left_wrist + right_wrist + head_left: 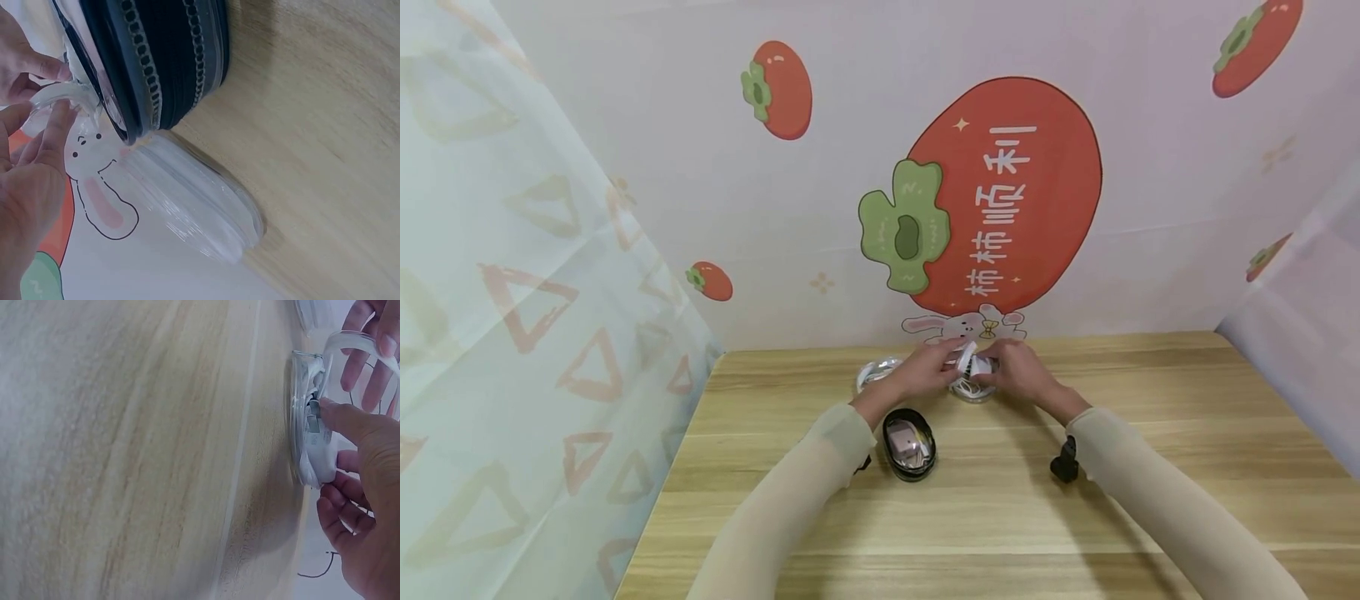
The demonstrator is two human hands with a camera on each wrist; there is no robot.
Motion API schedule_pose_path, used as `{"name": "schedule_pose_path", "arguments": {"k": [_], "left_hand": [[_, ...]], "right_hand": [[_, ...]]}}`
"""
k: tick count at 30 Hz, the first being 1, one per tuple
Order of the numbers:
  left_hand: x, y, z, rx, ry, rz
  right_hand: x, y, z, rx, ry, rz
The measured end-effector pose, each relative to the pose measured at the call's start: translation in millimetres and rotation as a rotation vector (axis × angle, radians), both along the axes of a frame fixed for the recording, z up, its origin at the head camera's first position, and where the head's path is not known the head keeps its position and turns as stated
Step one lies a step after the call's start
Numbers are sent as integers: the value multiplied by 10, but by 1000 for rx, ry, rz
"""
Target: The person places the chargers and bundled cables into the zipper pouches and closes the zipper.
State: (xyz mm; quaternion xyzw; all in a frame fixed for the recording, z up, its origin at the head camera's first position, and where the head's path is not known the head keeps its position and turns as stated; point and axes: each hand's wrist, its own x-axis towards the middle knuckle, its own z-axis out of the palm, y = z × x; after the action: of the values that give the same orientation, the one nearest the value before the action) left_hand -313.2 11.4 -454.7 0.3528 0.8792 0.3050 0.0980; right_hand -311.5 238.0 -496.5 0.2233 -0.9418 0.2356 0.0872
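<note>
At the back of the table, a small clear case with white trim (295,425) stands opened between both hands. My left hand (931,367) pinches its raised white-rimmed lid (356,341), fingers inside the rim and thumb outside. My right hand (1017,371) holds a white charging cable (320,456) at the case's mouth; its thumb lies by a silver plug (312,422) and its other fingers curl behind. White cable loops (972,392) show in the case in the head view. The left wrist view shows both hands partly cut off at its edge.
Near my left forearm sits an oval black-rimmed clear case (910,475) containing a pinkish block and cables. Another clear, white-trimmed case (194,194) lies farther back to the left. The wooden table (985,533) meets a printed cloth backdrop (820,225) just behind my hands.
</note>
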Motion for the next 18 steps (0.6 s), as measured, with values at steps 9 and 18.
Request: {"name": "schedule_pose_path", "arguments": {"k": [9, 18], "left_hand": [[-2, 62, -26, -34, 73, -28], [-23, 93, -48, -81, 107, -42]], "right_hand": [[19, 60, -14, -66, -35, 7], [21, 178, -1, -174, -97, 55]]}}
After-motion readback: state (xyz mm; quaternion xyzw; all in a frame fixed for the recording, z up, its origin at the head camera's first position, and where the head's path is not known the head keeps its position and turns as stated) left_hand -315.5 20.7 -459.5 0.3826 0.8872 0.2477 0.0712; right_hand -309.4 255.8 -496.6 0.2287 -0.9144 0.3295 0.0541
